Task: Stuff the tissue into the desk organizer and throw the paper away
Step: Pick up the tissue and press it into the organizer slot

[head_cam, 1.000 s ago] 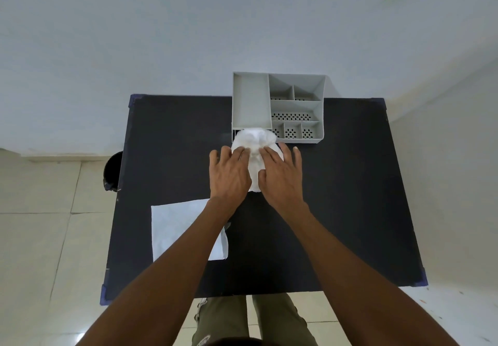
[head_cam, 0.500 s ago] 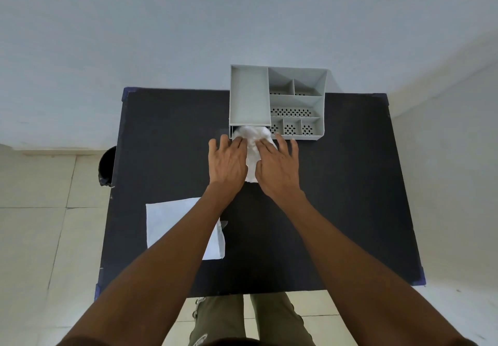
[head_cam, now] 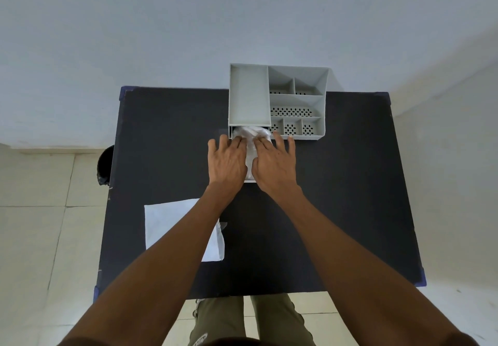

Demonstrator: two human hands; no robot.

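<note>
A grey desk organizer (head_cam: 249,95) with several compartments stands at the far edge of the black table (head_cam: 350,184). A crumpled white tissue (head_cam: 250,135) sits at the low opening in the organizer's near left side, partly inside it. My left hand (head_cam: 229,161) and my right hand (head_cam: 272,165) lie side by side on the tissue, fingers pressed against it and pointing at the opening. A strip of tissue shows between the two hands. A flat white sheet of paper (head_cam: 169,224) lies on the near left of the table, partly under my left forearm.
A black bin (head_cam: 104,166) stands on the tiled floor beside the table's left edge. A white wall runs behind the table and another on the right. My legs show below the near edge.
Both hands have slid forward toward the organizer with the tissue. More of the tissue now sits inside the opening and less of it shows on the table.
</note>
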